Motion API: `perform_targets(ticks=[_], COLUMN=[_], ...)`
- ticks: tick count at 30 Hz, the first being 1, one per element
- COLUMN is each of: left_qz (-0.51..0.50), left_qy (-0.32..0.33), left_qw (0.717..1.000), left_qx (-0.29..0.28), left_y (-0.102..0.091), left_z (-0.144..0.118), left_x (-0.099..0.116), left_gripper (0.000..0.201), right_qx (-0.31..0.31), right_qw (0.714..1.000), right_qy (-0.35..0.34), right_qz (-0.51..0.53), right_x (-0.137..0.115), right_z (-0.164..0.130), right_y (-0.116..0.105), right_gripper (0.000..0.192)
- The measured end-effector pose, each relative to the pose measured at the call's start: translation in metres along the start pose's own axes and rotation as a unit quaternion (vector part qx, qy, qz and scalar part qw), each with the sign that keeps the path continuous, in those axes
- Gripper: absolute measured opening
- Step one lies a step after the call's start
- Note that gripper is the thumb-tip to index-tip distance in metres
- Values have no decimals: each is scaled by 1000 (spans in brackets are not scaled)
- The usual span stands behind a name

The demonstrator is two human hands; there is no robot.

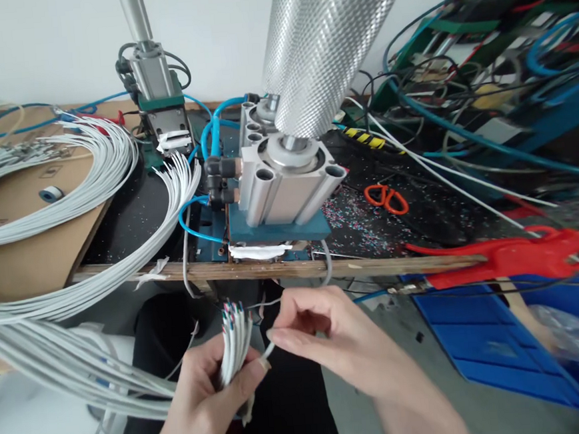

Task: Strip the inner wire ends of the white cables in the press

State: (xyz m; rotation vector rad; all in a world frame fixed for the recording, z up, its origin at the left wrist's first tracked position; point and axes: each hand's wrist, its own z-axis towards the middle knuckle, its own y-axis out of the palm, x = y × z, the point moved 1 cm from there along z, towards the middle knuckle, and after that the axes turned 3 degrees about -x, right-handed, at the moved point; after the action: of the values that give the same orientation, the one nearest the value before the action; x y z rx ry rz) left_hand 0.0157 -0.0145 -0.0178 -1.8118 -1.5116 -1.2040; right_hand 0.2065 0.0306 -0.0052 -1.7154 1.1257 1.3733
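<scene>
My left hand is wrapped round a bundle of white cables above my lap. Small coloured wire ends stick out at the top of the bundle. My right hand pinches a single white cable that leans out from the bundle beside my left thumb; its tip is hidden by my fingers. From the left, long white cables run in a curve toward my left hand. Just beyond the hands, at the table's edge, stands a pneumatic press with a silver cylinder and blue air hoses.
Another press stands at the back left, near coiled white cables on cardboard. Orange-handled scissors lie among wire scraps. A red air gun rests across the table edge, above a blue bin.
</scene>
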Motion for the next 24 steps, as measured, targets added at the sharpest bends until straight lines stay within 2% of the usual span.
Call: perform_targets(ticks=[3, 5, 8, 10, 12, 15, 20, 22, 24], left_qz=[23, 22, -1, -19, -36, -62, -87, -87, -83], left_qy=[2, 4, 9, 7, 3, 10, 19, 26, 63], left_qw=[999, 999, 1000, 998, 996, 995, 992, 992, 989], left_qx=[-40, -32, 28, 64, 80, 76, 87, 90, 103], left_y=[1, 1, 1, 2, 4, 6, 7, 6, 3], left_z=[-2, -2, -2, 0, 2, 5, 6, 7, 10], left_x=[-2, -2, 0, 1, 4, 8, 10, 9, 9], left_gripper=[47, 46, 47, 48, 49, 51, 45, 43, 38], right_qx=[-130, -144, -43, 43, 112, 176, 212, 226, 229], right_qw=[988, 988, 988, 966, 944, 939, 951, 946, 941], right_qy=[50, 55, 38, 28, 14, -28, -115, -120, -110], right_qz=[-65, -20, 144, 253, 311, 293, 194, 198, 224], right_x=[-11, -9, 3, 15, 25, 35, 41, 40, 38], right_z=[4, 9, 15, 16, 14, 8, 2, 3, 4], right_y=[-16, -15, 5, 24, 41, 56, 63, 66, 68], right_gripper=[28, 29, 36, 42, 42, 31, 12, 10, 13])
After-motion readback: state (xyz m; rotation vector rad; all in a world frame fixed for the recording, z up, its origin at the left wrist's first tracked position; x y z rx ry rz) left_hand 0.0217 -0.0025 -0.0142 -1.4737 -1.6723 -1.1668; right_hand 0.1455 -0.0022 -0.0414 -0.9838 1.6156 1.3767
